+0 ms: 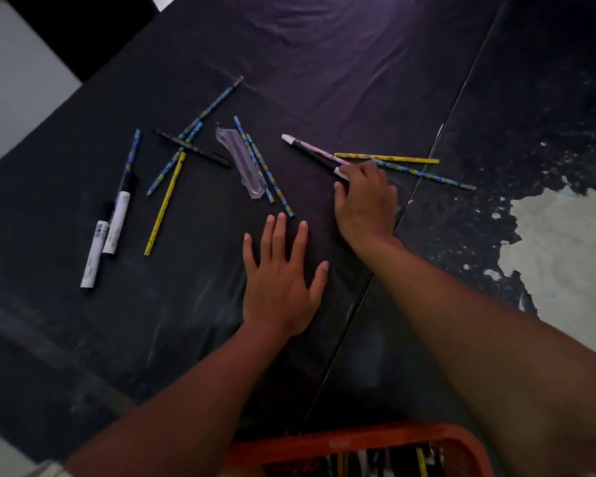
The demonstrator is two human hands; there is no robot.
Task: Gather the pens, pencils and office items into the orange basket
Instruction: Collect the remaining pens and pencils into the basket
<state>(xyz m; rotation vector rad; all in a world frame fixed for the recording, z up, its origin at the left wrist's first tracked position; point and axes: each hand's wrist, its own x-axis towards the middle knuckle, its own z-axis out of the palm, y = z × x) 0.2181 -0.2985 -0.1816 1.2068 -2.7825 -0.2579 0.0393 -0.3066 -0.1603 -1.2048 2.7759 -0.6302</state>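
orange basket (358, 442) part-filled | most pencils, markers left | right hand (365, 197) closing on pens (310, 149), grip unclear | left hand (279, 280) flat, empty

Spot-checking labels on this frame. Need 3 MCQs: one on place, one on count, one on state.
1. Where is the orange basket?
A. bottom edge of the view, nearest the person
B. far end of the table
C. beside the markers at left

2. How many white-barrelled markers lie side by side at left?
A. one
B. two
C. four

3. What is the left hand doing?
A. gripping a pencil
B. lying flat and open on the table
C. reaching into the basket

Answers:
1 A, its orange rim shows at the bottom of the frame between the forearms.
2 B, two markers with black caps lie next to each other.
3 B, fingers spread on the dark cover and nothing in it, while the right hand curls over the near end of the pens at centre right.
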